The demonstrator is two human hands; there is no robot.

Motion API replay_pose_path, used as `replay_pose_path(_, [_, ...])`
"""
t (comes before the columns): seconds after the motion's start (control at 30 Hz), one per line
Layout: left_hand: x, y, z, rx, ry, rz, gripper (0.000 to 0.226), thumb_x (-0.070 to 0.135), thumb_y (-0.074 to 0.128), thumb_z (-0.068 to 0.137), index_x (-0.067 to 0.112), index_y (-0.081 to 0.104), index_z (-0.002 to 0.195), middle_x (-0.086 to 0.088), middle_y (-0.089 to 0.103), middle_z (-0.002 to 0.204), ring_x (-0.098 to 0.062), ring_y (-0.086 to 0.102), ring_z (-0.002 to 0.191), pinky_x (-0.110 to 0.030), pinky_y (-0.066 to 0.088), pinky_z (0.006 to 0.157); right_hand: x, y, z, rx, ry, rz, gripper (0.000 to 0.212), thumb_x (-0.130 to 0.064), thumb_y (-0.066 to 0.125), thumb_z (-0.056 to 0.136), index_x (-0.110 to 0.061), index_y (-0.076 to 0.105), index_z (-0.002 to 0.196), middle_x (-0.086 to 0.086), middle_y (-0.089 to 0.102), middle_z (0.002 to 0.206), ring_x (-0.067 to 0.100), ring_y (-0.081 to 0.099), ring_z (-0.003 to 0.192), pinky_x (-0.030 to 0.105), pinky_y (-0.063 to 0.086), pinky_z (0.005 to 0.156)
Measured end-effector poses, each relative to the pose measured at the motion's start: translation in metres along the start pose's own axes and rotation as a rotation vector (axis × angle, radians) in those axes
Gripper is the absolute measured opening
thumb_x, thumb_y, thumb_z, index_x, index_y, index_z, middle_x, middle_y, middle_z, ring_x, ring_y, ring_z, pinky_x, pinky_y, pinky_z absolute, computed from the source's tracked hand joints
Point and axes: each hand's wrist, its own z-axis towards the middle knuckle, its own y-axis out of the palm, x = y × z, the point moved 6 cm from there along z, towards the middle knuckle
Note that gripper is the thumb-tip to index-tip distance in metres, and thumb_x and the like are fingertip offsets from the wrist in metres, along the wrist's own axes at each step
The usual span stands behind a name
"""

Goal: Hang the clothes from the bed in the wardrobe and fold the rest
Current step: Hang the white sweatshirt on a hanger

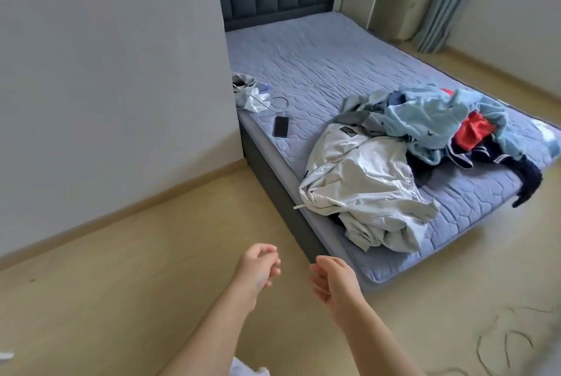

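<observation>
1. Clothes (403, 163) lie heaped at the bed's (318, 65) foot; we see a white jacket (361, 190) overhanging the near edge.
2. Our left hand (255, 266) and right hand (334, 281) hover loosely curled, holding nothing, above bare floor (151, 254) just beside the bed corner.
3. A phone (280, 126) lies near the bed's left edge.

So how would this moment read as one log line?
stage: approaching bed | left hand: empty | right hand: empty | clothes pile: untouched on mattress

No text readable — labels too blurred.
</observation>
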Motion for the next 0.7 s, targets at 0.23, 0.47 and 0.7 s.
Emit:
replay_pose_path(0.23, [0.043,0.074,0.048,-0.095,-0.001,0.125,0.016,0.014,0.047,0.094,0.023,0.057,0.086,0.002,0.061,0.080,-0.010,0.058,0.067,-0.023,0.041,0.059,-0.036,-0.047,0.043,0.056,0.048,0.064,0.008,-0.005,0.048,0.090,-0.007,0.054,0.085,0.004,0.053,0.072,0.017,0.045,0.060,0.024,0.036,0.057])
replay_pose_path(0.47, [0.110,0.139,0.130,-0.192,0.000,0.230,0.013,0.016,0.045,0.096,0.021,0.056,0.092,0.003,0.059,0.081,-0.008,0.054,0.066,-0.020,0.038,0.058,-0.107,-0.051,0.125,0.102,0.063,0.134,0.008,-0.011,0.049,0.093,-0.012,0.056,0.089,0.005,0.058,0.079,0.016,0.052,0.062,0.024,0.041,0.057])
replay_pose_path(0.7, [0.155,0.200,0.226,-0.227,-0.086,0.389,0.013,0.013,0.043,0.096,0.017,0.055,0.098,0.002,0.056,0.078,-0.007,0.051,0.061,-0.017,0.035,0.052,-0.158,-0.076,0.212,0.201,0.101,0.036,0.008,-0.008,0.047,0.092,-0.004,0.054,0.094,0.004,0.052,0.076,0.017,0.044,0.061,0.025,0.035,0.055])
